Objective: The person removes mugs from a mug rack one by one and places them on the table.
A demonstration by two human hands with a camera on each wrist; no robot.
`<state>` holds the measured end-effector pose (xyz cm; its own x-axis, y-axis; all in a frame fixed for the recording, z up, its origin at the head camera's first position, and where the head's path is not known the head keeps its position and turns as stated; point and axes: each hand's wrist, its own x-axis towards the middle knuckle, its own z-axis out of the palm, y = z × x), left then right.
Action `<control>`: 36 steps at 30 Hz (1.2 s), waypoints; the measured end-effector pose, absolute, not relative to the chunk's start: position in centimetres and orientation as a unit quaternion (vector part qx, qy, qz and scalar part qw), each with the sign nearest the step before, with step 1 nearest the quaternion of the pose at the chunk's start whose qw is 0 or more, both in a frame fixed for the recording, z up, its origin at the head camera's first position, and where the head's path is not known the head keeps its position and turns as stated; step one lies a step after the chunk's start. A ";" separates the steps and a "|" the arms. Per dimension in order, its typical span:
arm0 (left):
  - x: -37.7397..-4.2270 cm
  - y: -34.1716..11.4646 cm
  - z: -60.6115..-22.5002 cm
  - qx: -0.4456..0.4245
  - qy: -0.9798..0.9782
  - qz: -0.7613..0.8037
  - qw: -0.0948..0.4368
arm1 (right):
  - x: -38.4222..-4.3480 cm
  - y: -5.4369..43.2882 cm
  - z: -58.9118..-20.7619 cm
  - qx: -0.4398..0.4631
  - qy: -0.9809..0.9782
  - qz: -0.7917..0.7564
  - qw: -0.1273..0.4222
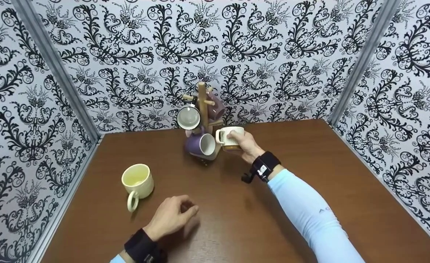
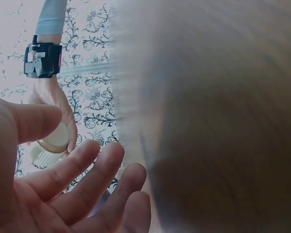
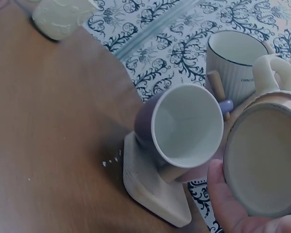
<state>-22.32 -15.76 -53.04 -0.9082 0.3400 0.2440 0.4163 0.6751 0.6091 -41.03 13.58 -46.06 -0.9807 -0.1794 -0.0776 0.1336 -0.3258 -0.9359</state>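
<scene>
Right hand (image 1: 248, 144): fingers are gripping a white mug (image 1: 227, 141) just beside the wooden rack (image 1: 202, 95).
Left hand (image 1: 170, 216): loosely curved fingers are hovering over the worktop (image 1: 244, 219).
Purple mug (image 1: 193, 144): is hanging from the wooden rack.
Yellow mug (image 1: 144, 187): is standing upright.

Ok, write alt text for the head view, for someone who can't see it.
A person's right hand holds a white mug beside a wooden mug stand hung with other mugs. On the brown table, a pale yellow mug stands near the empty left hand.
</scene>
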 end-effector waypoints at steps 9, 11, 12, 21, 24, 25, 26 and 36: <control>-22.9 -15.8 -52.7 -0.193 -0.902 -0.385 0.040 | -40.4 13.0 -46.5 -0.045 0.577 -0.812 0.080; -23.0 -15.8 -52.7 -0.188 -0.900 -0.391 0.036 | -40.2 13.0 -46.6 -0.053 0.580 -0.810 0.070; -23.1 -15.7 -52.7 -0.186 -0.899 -0.395 0.034 | -40.1 13.0 -46.6 -0.057 0.580 -0.810 0.066; -23.3 -15.3 -52.6 -0.180 -0.887 -0.423 0.032 | -38.9 12.9 -47.4 -0.087 0.610 -0.785 0.062; -23.4 -15.2 -52.5 -0.175 -0.885 -0.429 0.041 | -38.5 12.8 -47.5 -0.100 0.617 -0.778 0.063; -23.4 -15.1 -52.5 -0.172 -0.885 -0.430 0.044 | -38.4 12.8 -47.5 -0.104 0.618 -0.777 0.064; -23.5 -15.1 -52.5 -0.170 -0.884 -0.432 0.049 | -38.3 12.8 -47.6 -0.107 0.619 -0.775 0.065; -23.9 -14.6 -52.3 -0.136 -0.866 -0.477 0.062 | -37.3 12.2 -48.4 -0.141 0.640 -0.752 0.075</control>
<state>-23.93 -14.63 -52.32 -0.9553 0.1770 0.2368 0.2947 0.5081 0.8093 -37.31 12.16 -48.37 -0.9492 -0.2925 0.1163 -0.0682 -0.1697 -0.9831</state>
